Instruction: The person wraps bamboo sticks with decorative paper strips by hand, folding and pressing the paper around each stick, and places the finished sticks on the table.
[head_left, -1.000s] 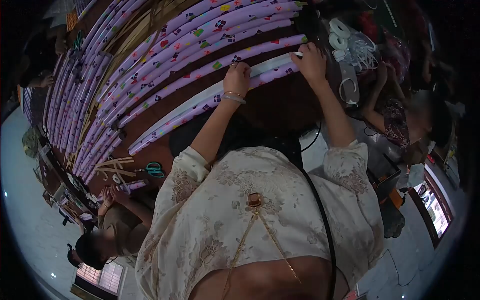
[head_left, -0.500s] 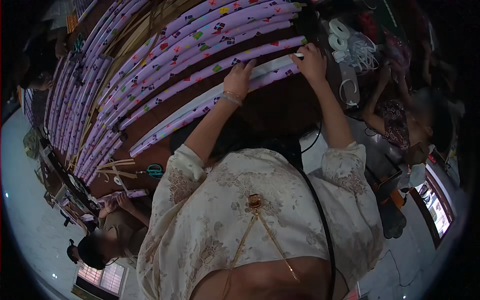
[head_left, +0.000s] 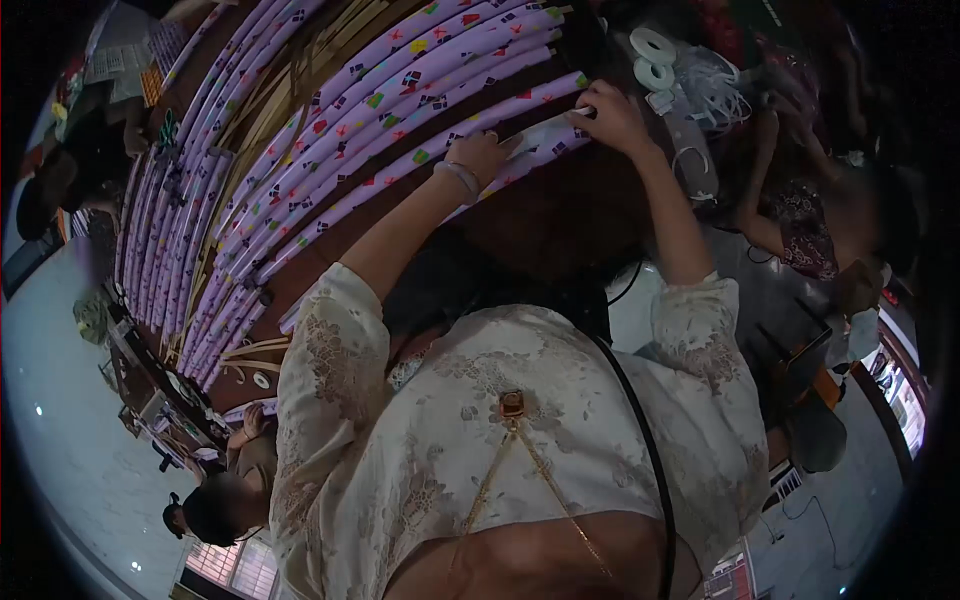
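Across the dark table lies a purple roll of wrapping paper [head_left: 558,145], printed with small coloured gift shapes and showing a white band along its length. My left hand [head_left: 478,160] is closed over this roll, with its fingers curled and partly hidden. At the roll's right end, my right hand [head_left: 612,115] pinches the tip of the white band [head_left: 540,133] between thumb and fingers. I cannot tell whether that band is a separate strip or the paper's own back. Behind my hands, several more purple rolls [head_left: 400,105] lie side by side.
White tape rolls [head_left: 653,45] and a heap of white strips [head_left: 712,85] are at the right. Brown strips [head_left: 290,95] lie among the rolls. Co-workers sit at right [head_left: 790,220] and lower left [head_left: 225,500]; another person's arm [head_left: 130,125] is at upper left.
My view has shifted, so the lower part of the roll is now behind my left sleeve. My left hand stays on the roll, now flatter; my right hand still pinches the end.
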